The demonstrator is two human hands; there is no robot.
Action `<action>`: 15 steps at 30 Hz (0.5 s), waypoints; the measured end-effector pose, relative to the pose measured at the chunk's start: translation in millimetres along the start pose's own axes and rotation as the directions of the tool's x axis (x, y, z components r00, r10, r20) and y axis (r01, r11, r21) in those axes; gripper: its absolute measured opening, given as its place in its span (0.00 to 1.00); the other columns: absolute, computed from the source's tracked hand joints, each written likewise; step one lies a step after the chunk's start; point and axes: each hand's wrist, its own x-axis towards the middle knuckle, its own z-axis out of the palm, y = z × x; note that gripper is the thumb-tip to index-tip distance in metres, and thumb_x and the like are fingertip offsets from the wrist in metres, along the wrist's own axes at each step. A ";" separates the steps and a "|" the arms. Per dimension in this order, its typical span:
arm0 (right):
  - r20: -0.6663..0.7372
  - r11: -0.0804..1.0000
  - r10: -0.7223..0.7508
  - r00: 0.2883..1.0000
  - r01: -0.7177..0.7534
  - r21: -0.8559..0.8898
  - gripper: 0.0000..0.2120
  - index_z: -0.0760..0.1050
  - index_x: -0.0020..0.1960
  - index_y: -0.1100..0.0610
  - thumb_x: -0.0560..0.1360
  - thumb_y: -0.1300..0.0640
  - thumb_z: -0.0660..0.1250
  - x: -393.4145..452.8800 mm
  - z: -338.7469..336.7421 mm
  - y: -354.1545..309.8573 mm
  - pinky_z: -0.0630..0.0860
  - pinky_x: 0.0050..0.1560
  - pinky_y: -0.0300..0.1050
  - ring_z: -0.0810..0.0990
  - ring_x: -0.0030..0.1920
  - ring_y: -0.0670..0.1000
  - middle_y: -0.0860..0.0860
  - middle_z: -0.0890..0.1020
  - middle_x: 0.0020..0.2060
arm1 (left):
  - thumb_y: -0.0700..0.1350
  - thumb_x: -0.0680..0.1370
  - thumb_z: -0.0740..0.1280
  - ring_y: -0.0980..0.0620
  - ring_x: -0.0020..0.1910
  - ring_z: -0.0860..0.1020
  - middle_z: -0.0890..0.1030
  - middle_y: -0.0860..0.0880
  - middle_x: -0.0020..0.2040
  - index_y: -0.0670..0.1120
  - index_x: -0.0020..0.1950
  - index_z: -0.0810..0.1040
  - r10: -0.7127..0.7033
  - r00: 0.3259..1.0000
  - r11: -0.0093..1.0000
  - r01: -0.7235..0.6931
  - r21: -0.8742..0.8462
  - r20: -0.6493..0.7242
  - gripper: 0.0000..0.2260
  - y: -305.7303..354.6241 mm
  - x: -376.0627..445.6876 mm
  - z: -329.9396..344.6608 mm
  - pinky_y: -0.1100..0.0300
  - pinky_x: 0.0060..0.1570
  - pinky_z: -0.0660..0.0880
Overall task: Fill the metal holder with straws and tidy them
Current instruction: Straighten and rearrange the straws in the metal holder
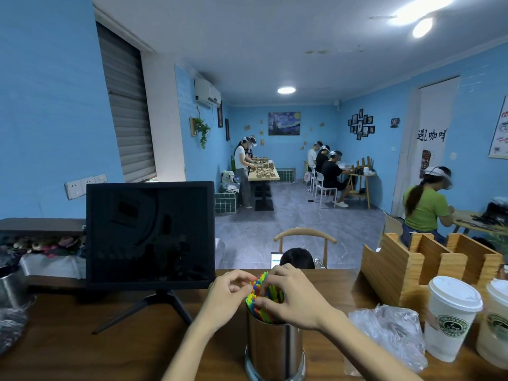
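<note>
Left hand (pixel 229 294) pinches straws (pixel 262 287) | right hand (pixel 295 296) curled over them (bottom centre) | straws in holder (pixel 275 345) | cup (pixel 450 317) lower right

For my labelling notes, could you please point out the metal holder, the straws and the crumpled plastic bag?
metal holder (pixel 275 345): head view, front wall.
straws (pixel 259 283): head view, upper ends.
crumpled plastic bag (pixel 390 331): head view, middle.

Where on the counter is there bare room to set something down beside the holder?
Bare wood lies left of the metal holder, between it and the monitor stand, out to the steel pot. The right side is crowded: plastic bag, paper cups, wooden organizer. Both the left hand and the right hand grip the straws.
</note>
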 end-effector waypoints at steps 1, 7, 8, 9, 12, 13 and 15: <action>-0.001 1.000 0.016 1.000 -0.016 -0.019 0.22 0.80 0.50 0.46 0.75 0.30 0.61 1.0 0.2 -1.3 0.70 0.59 0.45 0.71 0.52 0.46 0.45 0.76 0.48 | 0.39 0.77 0.72 0.54 0.44 0.83 0.85 0.53 0.46 0.55 0.48 0.86 -0.005 1.000 1.000 0.005 0.006 0.003 0.10 0.9 -0.8 -0.2 0.64 0.47 0.79; 0.071 0.992 0.089 0.993 -0.082 -0.094 0.12 0.72 0.45 0.44 0.74 0.37 0.67 10.5 -4.3 -7.3 0.68 0.58 0.48 0.70 0.54 0.49 0.44 0.73 0.48 | 0.38 0.78 0.71 0.58 0.42 0.83 0.85 0.56 0.44 0.53 0.48 0.86 -0.020 1.000 1.000 0.020 0.018 0.006 0.09 4.4 -4.4 0.2 0.70 0.45 0.75; 0.092 0.991 0.093 0.991 -0.083 -0.106 0.12 0.71 0.45 0.44 0.74 0.37 0.67 12.2 -4.8 -7.9 0.67 0.58 0.48 0.69 0.54 0.50 0.45 0.73 0.49 | 0.38 0.78 0.71 0.58 0.43 0.83 0.85 0.56 0.44 0.53 0.48 0.85 -0.023 1.000 1.000 0.023 0.019 0.006 0.09 4.4 -4.4 -0.2 0.70 0.45 0.75; 0.112 0.990 0.093 0.989 -0.079 -0.120 0.12 0.71 0.46 0.45 0.75 0.38 0.67 14.1 -5.4 -8.2 0.66 0.58 0.48 0.69 0.54 0.50 0.46 0.73 0.50 | 0.39 0.78 0.71 0.58 0.44 0.83 0.85 0.56 0.44 0.54 0.49 0.85 -0.027 1.000 0.999 0.026 0.024 0.008 0.09 4.5 -4.5 -0.6 0.70 0.45 0.76; 0.186 0.985 0.102 0.977 -0.073 -0.154 0.14 0.73 0.50 0.48 0.76 0.38 0.65 17.3 -9.0 -8.5 0.64 0.59 0.51 0.65 0.54 0.51 0.47 0.71 0.52 | 0.40 0.78 0.71 0.57 0.47 0.83 0.85 0.55 0.46 0.55 0.50 0.84 -0.031 0.999 0.999 0.030 0.039 0.014 0.09 4.6 -5.0 -1.1 0.69 0.46 0.76; 0.208 0.983 0.105 0.972 -0.070 -0.167 0.14 0.73 0.51 0.47 0.76 0.37 0.65 18.0 -10.5 -8.3 0.64 0.60 0.52 0.65 0.55 0.51 0.48 0.71 0.52 | 0.40 0.78 0.71 0.58 0.47 0.83 0.85 0.55 0.46 0.55 0.50 0.84 -0.030 0.999 0.999 0.029 0.044 0.015 0.09 4.7 -5.5 -1.1 0.68 0.46 0.76; 0.237 0.978 0.108 0.965 -0.061 -0.198 0.14 0.74 0.51 0.46 0.77 0.36 0.64 19.8 -14.2 -9.0 0.63 0.63 0.54 0.65 0.57 0.53 0.48 0.71 0.53 | 0.40 0.79 0.71 0.59 0.47 0.83 0.85 0.56 0.47 0.55 0.50 0.84 -0.027 1.000 0.998 0.026 0.057 0.016 0.09 5.0 -6.4 -0.8 0.69 0.46 0.76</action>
